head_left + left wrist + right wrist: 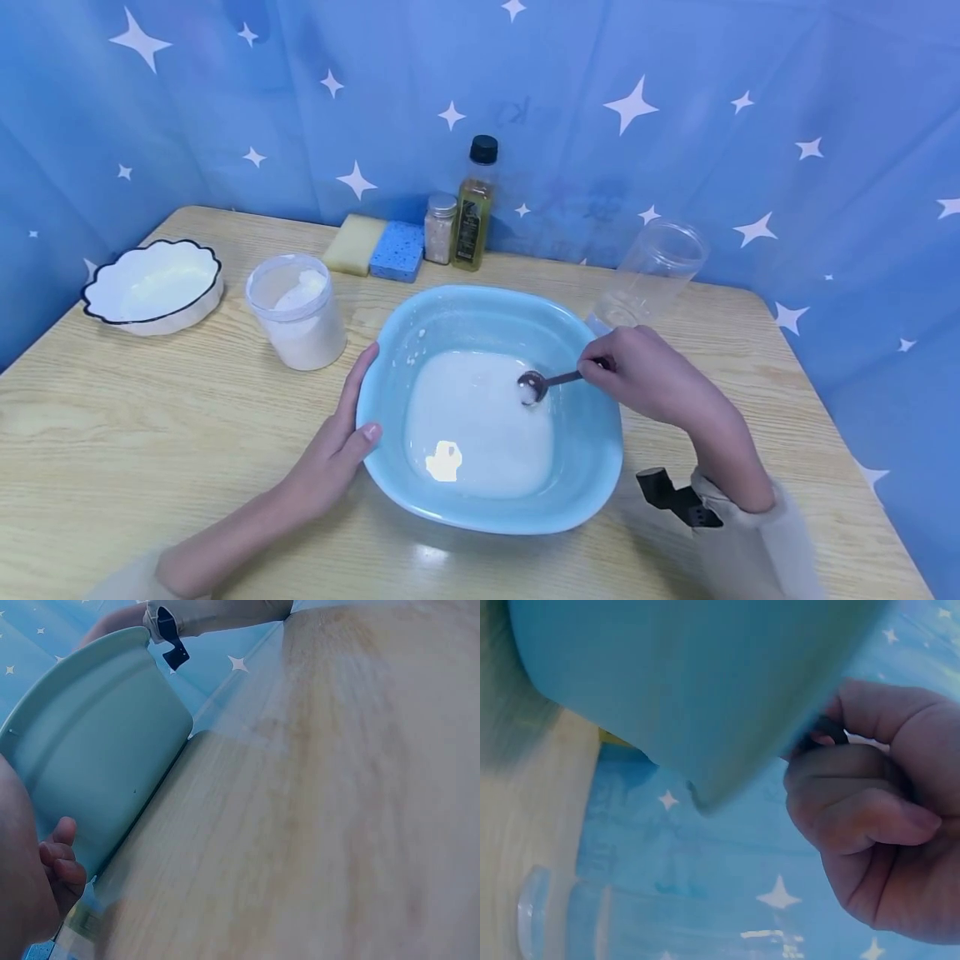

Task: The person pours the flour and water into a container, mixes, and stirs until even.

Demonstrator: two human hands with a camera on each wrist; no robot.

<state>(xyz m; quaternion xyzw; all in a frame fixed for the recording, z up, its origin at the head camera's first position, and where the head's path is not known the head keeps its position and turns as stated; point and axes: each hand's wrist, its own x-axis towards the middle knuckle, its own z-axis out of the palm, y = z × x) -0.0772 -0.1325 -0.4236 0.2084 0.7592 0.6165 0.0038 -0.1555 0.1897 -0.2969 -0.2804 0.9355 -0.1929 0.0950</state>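
Note:
A light blue plastic basin point(491, 520) holds milky white liquid point(480, 417). My left hand point(330, 458) holds its left side, thumb at the rim and fingers along the outer wall. In the left wrist view, several fingertips point(64, 859) bend beside the basin's wall point(112, 750). My right hand point(648, 375) pinches the handle of a small dark spoon point(562, 378) over the right rim. The spoon's bowl sits at the liquid's surface with some white stuff in it. In the right wrist view, the handle's looped end point(829, 733) shows between thumb and finger.
Left of the basin stand an open clear jar of white powder point(303, 333) and a white scalloped dish point(157, 287). Behind are a yellow sponge point(356, 243), a blue sponge point(397, 250), a small shaker point(440, 229) and an oil bottle point(472, 217). A clear container point(648, 275) stands back right.

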